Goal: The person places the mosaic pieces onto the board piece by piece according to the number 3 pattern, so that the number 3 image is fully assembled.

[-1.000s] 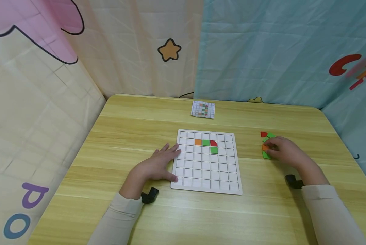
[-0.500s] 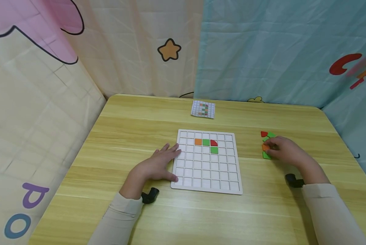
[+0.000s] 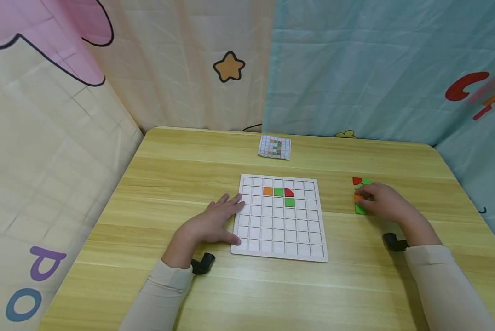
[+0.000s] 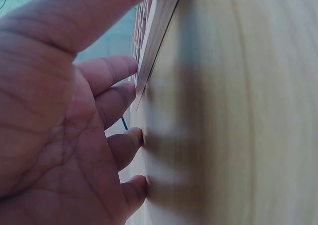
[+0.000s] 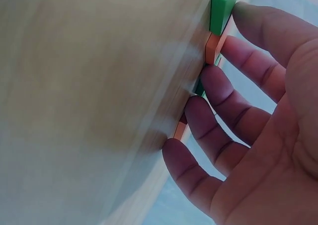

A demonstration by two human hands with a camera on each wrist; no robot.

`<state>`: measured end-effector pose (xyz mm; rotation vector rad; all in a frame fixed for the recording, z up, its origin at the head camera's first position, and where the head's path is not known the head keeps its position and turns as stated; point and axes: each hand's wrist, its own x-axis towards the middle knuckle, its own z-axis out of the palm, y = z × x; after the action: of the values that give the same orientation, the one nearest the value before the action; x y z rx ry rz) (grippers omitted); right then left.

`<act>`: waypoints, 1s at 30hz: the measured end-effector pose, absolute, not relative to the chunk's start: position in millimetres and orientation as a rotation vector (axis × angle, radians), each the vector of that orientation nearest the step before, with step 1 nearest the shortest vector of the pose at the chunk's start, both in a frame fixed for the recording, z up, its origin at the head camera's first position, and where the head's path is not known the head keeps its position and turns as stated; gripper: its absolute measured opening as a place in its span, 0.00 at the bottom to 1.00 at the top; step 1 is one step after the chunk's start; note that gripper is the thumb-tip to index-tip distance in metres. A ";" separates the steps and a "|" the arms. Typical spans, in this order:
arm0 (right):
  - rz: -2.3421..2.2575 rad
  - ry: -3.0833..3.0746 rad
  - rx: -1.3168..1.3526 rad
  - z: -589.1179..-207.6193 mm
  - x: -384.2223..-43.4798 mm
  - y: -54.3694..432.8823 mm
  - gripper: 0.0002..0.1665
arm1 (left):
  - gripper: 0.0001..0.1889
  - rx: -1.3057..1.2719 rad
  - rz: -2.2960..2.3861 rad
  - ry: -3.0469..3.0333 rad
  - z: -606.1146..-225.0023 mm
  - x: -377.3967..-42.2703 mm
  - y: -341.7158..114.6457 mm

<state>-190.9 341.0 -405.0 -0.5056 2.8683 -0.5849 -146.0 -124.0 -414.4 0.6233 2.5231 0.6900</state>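
In the head view my left hand [image 3: 218,222] lies with spread fingers along the left edge of a white grid board [image 3: 261,223], thumb on its lower left corner. Set in the board are an orange tile [image 3: 268,191], a green tile [image 3: 278,191], a red round-edged tile [image 3: 289,192] and another green tile [image 3: 289,202]. To the right, my right hand [image 3: 382,201] reaches over loose tiles, its index finger and thumb at either side of an orange tile [image 5: 212,48]. A green tile [image 5: 222,9] lies beside it, near the thumb in the right wrist view.
A small printed card [image 3: 274,147] with a coloured grid pattern lies behind the board. Beyond my right fingers are a red tile [image 3: 357,180] and a green tile [image 3: 366,181]. Curtains [image 3: 334,69] stand around the wooden table [image 3: 181,161].
My right hand has shifted slightly left, its index finger and thumb now farther over the orange tile. The left hand and the board have stayed put.
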 end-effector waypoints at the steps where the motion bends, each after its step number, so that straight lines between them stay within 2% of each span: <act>1: -0.581 2.867 -0.502 -405.2 -191.3 341.2 0.17 | 0.52 0.622 0.691 2.523 -414.3 -146.1 -123.9; 30: -0.542 2.897 -0.485 -410.2 -192.6 341.2 0.14 | 0.52 0.615 0.711 2.516 -414.6 -146.0 -124.7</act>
<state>-192.6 341.2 -410.2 -0.4846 2.8969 -0.5422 -146.0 -124.7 -414.6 0.6146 2.5163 0.7115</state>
